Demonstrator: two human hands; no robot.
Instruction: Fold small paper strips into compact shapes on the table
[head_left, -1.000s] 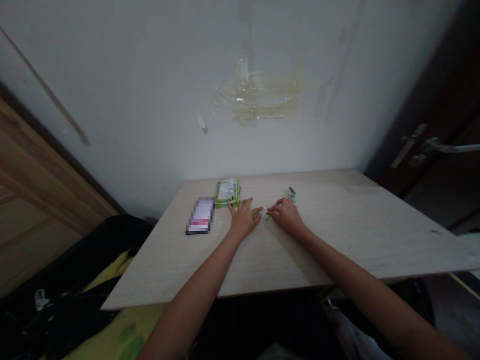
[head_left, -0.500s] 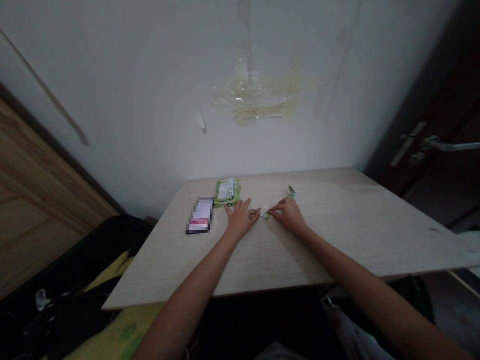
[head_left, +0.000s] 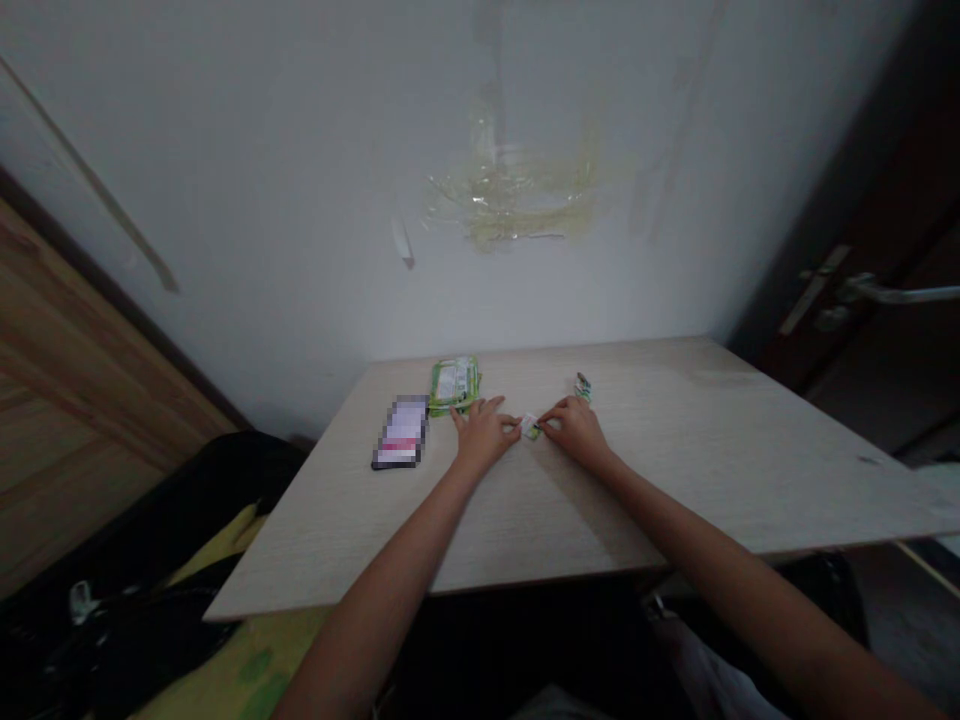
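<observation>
A small white piece with green patches (head_left: 529,427), flat and perhaps paper or wrapper, lies on the table between both hands. My left hand (head_left: 484,432) pinches its left edge between thumb and forefinger, with the other fingers spread out. From the other side, my right hand (head_left: 577,430) grips the right edge in a closed pinch. Just beyond the right hand sits another small crumpled-looking white and green piece (head_left: 583,386). Green packets with pale labels (head_left: 455,382) are stacked past the left fingertips, partly covered by them.
A phone (head_left: 402,432) with a blurred-out screen lies left of the left hand. The pale wooden table (head_left: 675,450) meets a wall with peeling clear tape (head_left: 517,205). A dark door with a metal handle (head_left: 900,292) stands at right; black bags (head_left: 172,530) are at lower left.
Almost nothing differs. Both hands keep their pinch, and the small white and green piece has shifted only very slightly.
</observation>
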